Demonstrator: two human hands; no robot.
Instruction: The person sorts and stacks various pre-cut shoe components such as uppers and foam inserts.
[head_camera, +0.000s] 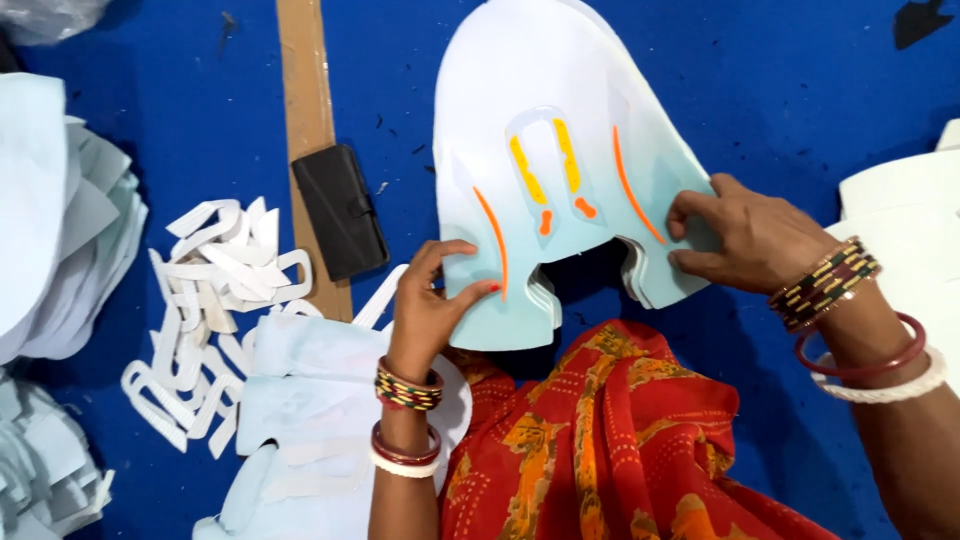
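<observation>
Centre frame, my left hand (430, 305) and right hand (745, 240) pinch the pale shoe-upper panel (560, 90) by its lower tabs, fingers half-curled. Beneath it lies a blue surface (800, 90); white cut strips (215, 310) are piled at lower left beside a black case (340, 210).

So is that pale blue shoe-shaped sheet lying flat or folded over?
Spread flat. The pale blue sheet shows its whole outline, with the left hand and right hand holding its lower tabs.

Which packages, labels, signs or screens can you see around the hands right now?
None in view. Nearest to one: a black wallet-like case, shut, lying left of the pale shoe-upper sheet that both hands hold, partly on a brown cardboard strip.
</observation>
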